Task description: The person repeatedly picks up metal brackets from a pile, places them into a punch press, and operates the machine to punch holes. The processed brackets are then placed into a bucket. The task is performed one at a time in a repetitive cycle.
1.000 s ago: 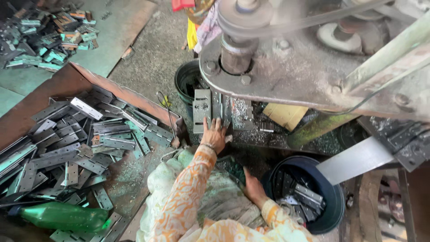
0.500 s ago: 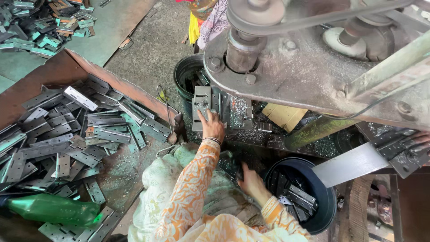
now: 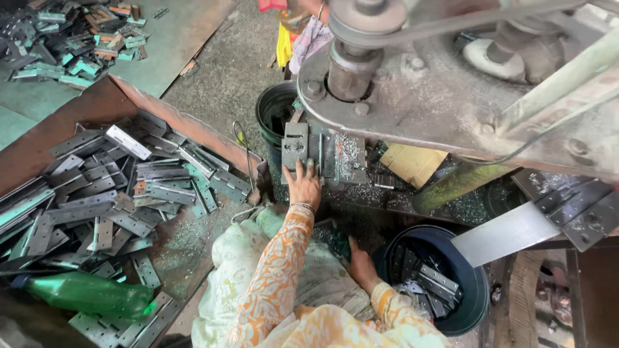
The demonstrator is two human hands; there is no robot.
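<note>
Steel press (image 3: 451, 96) looms over your bench (image 3: 412, 193); your left hand (image 3: 303, 187) lies flat, grip open, on a stiff, likely sharp-edged hinge plate (image 3: 295, 147). Take its long edges. Right hand (image 3: 361, 267): cannot tell.

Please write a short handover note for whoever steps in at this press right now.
Left hand: fingers on the flat grey metal hinge plate sitting on the machine bed, under the spindle.
Right hand: low by the lap, beside the dark round plastic bucket holding grey hinge pieces; grip unclear.
Supply: the brown tray of grey metal hinges on the left is full.
Done: some pieces in the bucket. Left: the large pile in the tray.
</note>
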